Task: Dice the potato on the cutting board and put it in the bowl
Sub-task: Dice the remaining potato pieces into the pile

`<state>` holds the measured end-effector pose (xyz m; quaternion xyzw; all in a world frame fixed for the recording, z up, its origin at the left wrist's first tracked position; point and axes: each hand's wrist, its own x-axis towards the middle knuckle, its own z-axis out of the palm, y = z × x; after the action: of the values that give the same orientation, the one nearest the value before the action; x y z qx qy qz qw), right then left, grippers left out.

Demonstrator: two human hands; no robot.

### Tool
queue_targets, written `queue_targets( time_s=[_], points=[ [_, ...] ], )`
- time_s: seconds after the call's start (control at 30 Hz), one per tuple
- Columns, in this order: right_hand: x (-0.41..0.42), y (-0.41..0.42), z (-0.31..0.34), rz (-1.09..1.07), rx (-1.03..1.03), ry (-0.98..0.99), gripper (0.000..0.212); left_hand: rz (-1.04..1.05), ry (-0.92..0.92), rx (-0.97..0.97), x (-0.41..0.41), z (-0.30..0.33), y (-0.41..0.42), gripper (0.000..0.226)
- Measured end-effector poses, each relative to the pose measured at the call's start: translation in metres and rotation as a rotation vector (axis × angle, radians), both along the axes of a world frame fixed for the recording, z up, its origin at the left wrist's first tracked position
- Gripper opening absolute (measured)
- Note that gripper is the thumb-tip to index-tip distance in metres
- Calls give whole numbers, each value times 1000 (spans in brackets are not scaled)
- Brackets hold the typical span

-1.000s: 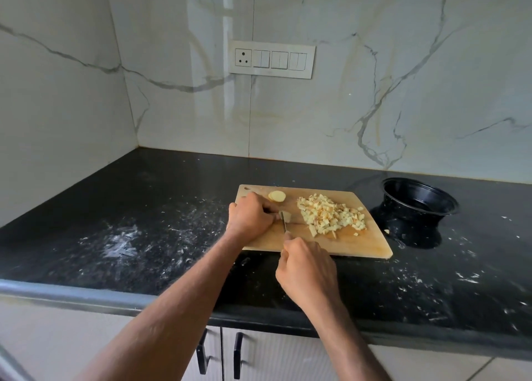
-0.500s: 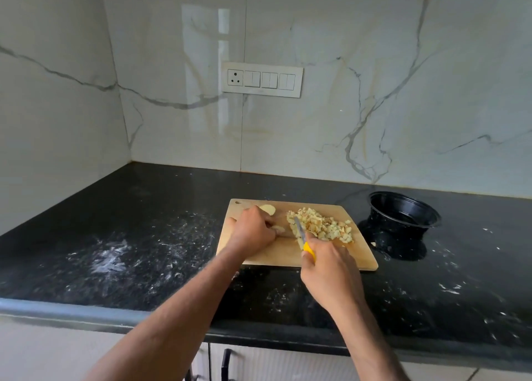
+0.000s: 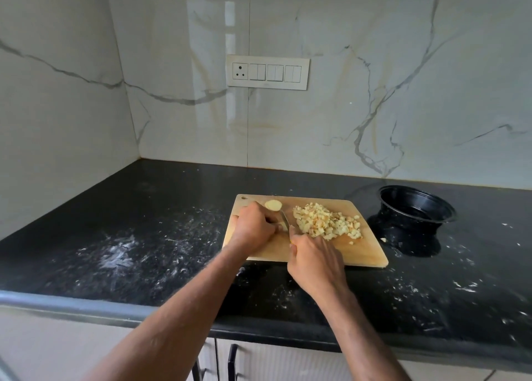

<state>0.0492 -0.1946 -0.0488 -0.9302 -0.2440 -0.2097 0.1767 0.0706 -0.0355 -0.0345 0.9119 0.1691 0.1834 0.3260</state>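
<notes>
A wooden cutting board [image 3: 361, 255] lies on the black counter. On its right half sits a heap of pale diced potato [image 3: 326, 221]. A round potato slice [image 3: 273, 204] lies near the board's far left corner. My left hand [image 3: 253, 226] curls over a small potato piece, mostly hidden under the fingers. My right hand [image 3: 315, 262] grips a knife [image 3: 284, 218] by its yellow handle, the blade standing just right of my left fingers. A black bowl [image 3: 417, 208] stands to the right of the board with no potato seen inside.
White smears and crumbs are scattered over the black counter [image 3: 144, 236]. A stray potato bit [image 3: 383, 239] lies between board and bowl. Marble walls close off the back and left; a switch panel [image 3: 267, 72] is on the back wall. Cabinet handles [image 3: 231, 360] show below.
The knife has moved back left from the diced heap to stand beside my left fingers. My left hand has stayed on the potato piece. The camera has tilted slightly.
</notes>
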Motion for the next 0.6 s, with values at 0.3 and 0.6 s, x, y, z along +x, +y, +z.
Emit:
queue_targets(
  time_s=[0.3, 0.6],
  points=[
    [-23, -31, -3, 99, -18, 68, 29, 30, 19, -18, -3, 2, -6, 3],
    [-18, -12, 16, 57, 92, -9, 37, -9, -38, -39, -6, -5, 1, 6]
  ],
)
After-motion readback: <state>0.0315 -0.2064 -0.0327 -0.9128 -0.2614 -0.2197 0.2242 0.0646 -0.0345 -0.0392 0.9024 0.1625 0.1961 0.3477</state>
